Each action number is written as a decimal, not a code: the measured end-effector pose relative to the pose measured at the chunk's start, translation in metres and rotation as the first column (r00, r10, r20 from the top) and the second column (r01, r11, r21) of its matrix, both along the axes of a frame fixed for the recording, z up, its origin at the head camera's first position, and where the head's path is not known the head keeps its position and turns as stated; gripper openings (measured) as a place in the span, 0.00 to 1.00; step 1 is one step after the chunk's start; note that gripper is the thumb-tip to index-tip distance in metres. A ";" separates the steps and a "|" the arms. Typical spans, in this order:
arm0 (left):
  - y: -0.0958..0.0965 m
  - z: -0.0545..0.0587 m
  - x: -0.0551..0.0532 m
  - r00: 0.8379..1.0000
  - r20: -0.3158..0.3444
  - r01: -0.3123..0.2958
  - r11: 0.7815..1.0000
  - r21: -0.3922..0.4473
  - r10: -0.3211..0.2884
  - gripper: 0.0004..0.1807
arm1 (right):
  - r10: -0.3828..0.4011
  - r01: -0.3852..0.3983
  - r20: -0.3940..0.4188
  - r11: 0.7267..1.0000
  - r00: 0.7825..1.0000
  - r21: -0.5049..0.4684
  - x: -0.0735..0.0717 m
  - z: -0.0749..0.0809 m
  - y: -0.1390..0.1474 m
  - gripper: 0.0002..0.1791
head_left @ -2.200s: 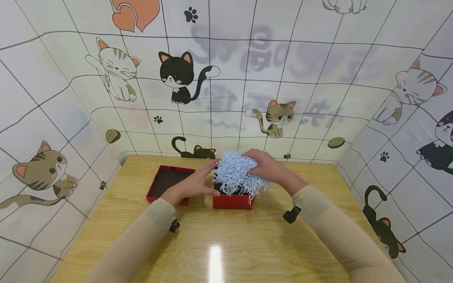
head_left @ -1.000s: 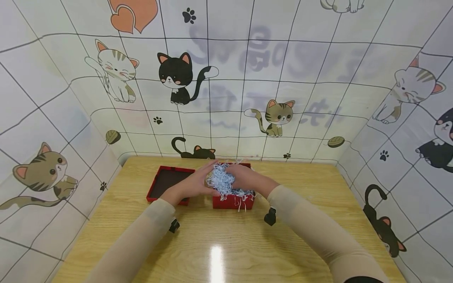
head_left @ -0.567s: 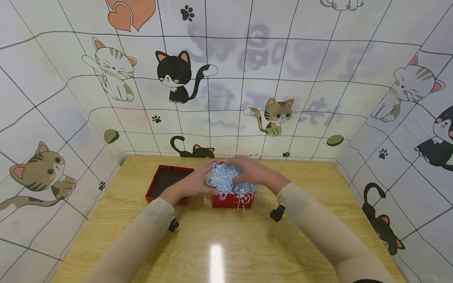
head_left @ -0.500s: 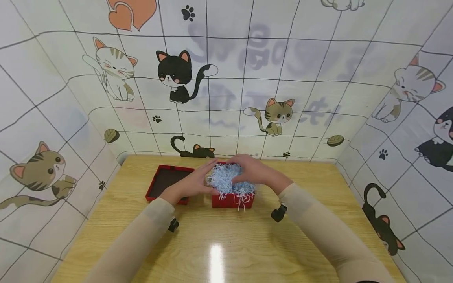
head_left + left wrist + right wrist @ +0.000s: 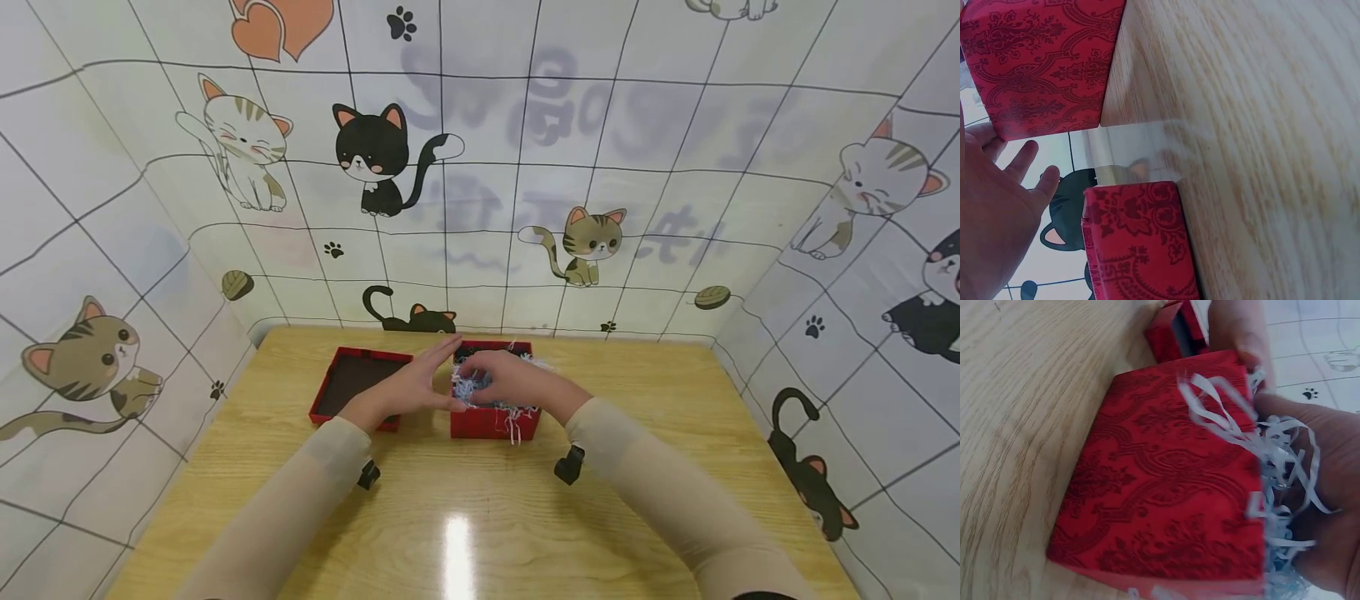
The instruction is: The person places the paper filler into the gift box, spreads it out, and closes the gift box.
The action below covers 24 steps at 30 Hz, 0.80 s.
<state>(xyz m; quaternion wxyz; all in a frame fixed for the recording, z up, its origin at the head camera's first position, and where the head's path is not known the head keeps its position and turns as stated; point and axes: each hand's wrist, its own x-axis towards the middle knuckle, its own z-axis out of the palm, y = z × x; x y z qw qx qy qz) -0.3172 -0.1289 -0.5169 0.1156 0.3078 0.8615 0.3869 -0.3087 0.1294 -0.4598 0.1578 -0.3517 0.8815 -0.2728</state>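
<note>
A red box (image 5: 493, 422) with a dark damask-like pattern stands upright on the table, its top uncovered. Pale blue shredded paper (image 5: 467, 388) lies inside, and strands hang over the front wall. My right hand (image 5: 504, 379) reaches in from the right and presses on the paper, fingers bent downward and thumb apart from them; its fingertips are partly hidden. At the box's left side is my left hand (image 5: 411, 387), fingers spread toward the back corner and thumb at the front corner. Loose white strands (image 5: 1216, 409) cross the box's front in the right wrist view.
The red lid (image 5: 360, 385) lies left of the box with its dark inside up, partly behind my left hand. Wooden tabletop (image 5: 487, 508) extends toward the front. A cat-patterned backdrop (image 5: 480, 200) stands close behind the box and along both sides.
My right hand set the shredded paper heap into the box, drew back slightly, then moved left and down onto it. The heap sits lower now. My left hand stayed at the box's side.
</note>
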 end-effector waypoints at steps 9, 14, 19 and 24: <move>0.001 0.000 -0.001 1.000 -0.009 -0.001 1.000 -0.005 0.001 0.68 | 0.011 -0.003 -0.030 0.966 0.999 0.257 -0.016 -0.021 -0.011 0.32; 0.002 -0.001 -0.001 1.000 -0.014 -0.003 1.000 -0.005 0.003 0.67 | 0.009 -0.005 -0.019 0.974 1.000 0.226 -0.015 -0.020 -0.009 0.32; 0.001 -0.003 -0.002 1.000 -0.012 -0.005 1.000 -0.013 0.005 0.68 | -0.005 0.008 -0.036 0.995 0.999 0.102 -0.011 -0.002 0.002 0.29; 0.002 -0.002 -0.002 1.000 -0.012 -0.011 1.000 -0.014 0.011 0.69 | -0.059 0.055 -0.042 0.994 0.997 -0.092 -0.004 0.023 0.026 0.28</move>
